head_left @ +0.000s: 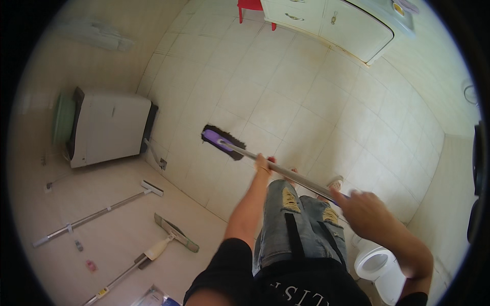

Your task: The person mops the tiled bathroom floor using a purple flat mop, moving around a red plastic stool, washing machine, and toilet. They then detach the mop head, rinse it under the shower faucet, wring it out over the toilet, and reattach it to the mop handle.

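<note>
A broom with a purple head (217, 139) and a dark bristle fringe rests on the pale floor tiles, ahead and to the left of my feet. Its long metal handle (301, 181) slants back across my legs to the right. My left hand (263, 164) is closed around the handle's lower part, nearer the head. Farther up, by the handle's top end, my right hand (360, 211) grips it; this hand is slightly smeared by motion. Part of the handle's end is hidden under the right hand.
A white washing machine (112, 127) stands by the left wall. A squeegee (109, 209) and a flat mop (153, 250) hang at lower left. The toilet (375, 262) is close on my right. A white cabinet (326, 25) and red stool (250, 5) are at the far side.
</note>
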Demonstrator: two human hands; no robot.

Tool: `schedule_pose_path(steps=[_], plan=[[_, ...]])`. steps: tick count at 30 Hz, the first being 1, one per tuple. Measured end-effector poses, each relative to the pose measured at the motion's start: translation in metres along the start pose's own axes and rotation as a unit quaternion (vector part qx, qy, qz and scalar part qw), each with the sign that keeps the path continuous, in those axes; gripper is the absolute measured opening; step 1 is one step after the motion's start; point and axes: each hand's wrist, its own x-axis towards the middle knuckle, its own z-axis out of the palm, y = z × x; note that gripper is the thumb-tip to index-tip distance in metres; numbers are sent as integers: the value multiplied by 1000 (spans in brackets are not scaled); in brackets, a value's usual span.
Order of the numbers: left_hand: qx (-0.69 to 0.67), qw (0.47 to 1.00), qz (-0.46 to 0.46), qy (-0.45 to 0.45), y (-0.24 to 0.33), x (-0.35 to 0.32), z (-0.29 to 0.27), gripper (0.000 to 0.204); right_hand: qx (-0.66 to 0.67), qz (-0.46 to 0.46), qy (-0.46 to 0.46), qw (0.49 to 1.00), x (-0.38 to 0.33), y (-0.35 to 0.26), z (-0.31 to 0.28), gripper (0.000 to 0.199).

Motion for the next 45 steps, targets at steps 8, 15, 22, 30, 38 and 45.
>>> schedule_pose_path(steps=[8,15,22,30,38,45], plan=[[228,970,65,53,63,43,54,14,106,71,30,991,43,-18,36,54],[483,860,86,-143,-122,17,87,17,217,230,33,948,-88,10,78,57],[635,718,-53,-280,-323,-139,56,30,407,393,106,818,-237,-13,164,48],[734,559,-237,-304,-488,-239,29,16,519,499,-7,694,-312,7,154,46],[412,837,-225,-281,-383,-239,94,14,385,375,82,839,-337,66,114,56],[254,912,-145,-289,-243,-198,122,16,280,276,63,917,-276,75,47,59]])
